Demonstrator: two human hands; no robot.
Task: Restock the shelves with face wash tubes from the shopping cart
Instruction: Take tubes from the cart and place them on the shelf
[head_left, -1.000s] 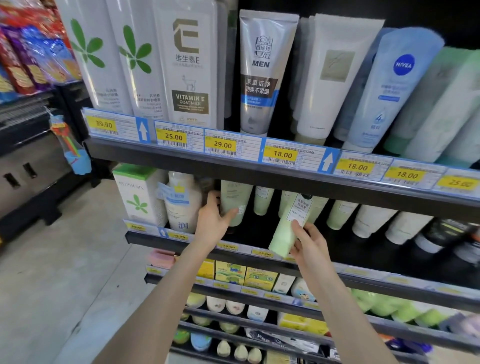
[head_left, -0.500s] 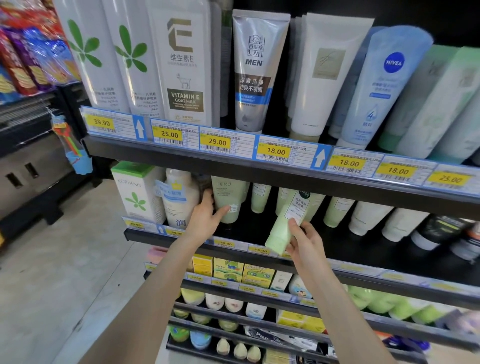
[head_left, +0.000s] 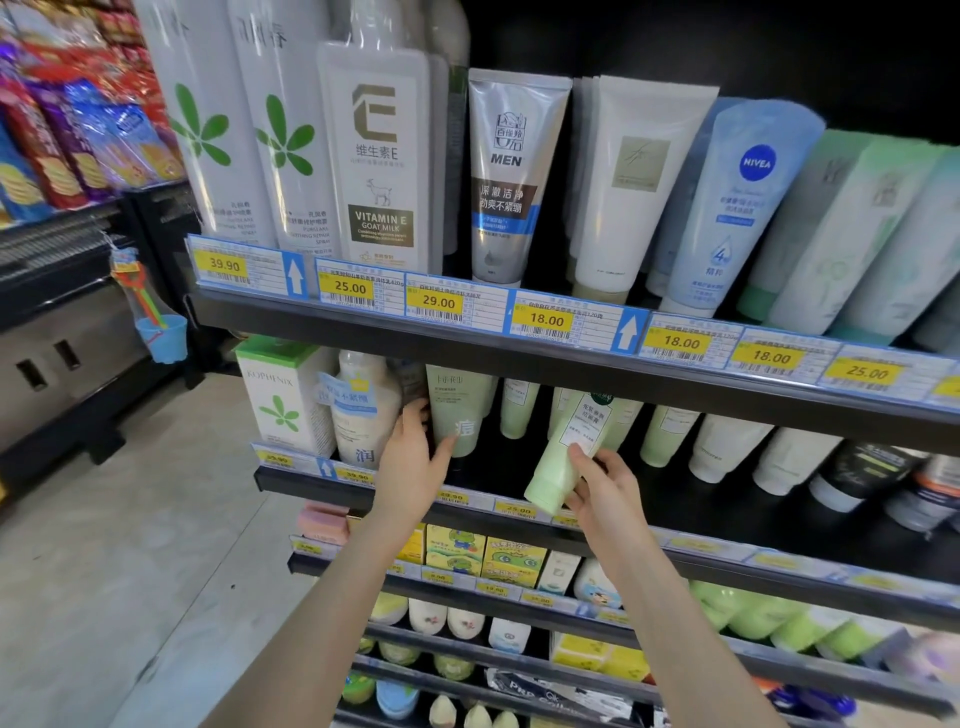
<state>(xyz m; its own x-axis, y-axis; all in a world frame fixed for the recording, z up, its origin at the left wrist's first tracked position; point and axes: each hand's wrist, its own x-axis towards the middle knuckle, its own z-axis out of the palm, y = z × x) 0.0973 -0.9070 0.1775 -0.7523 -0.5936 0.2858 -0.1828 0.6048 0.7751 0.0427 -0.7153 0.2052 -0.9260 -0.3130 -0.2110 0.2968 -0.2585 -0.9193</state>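
My right hand (head_left: 602, 488) grips a pale green face wash tube (head_left: 563, 457), cap down and tilted, at the front of the second shelf (head_left: 779, 514). My left hand (head_left: 415, 457) holds another pale green tube (head_left: 457, 410) standing on the same shelf, thumb across its front and fingers behind its left side. More green and white tubes (head_left: 665, 436) stand behind and to the right. The shopping cart is out of view.
The top shelf (head_left: 467, 332) carries tall bottles and tubes above price tags. A white box (head_left: 283, 395) and a bottle (head_left: 363, 410) stand left of my left hand. Lower shelves hold small boxes and bottles. An aisle floor (head_left: 130, 571) lies to the left.
My left hand has drawn the green tube forward and slightly left on the shelf. My right hand keeps its tilted tube in nearly the same place. The camera has tipped up a little.
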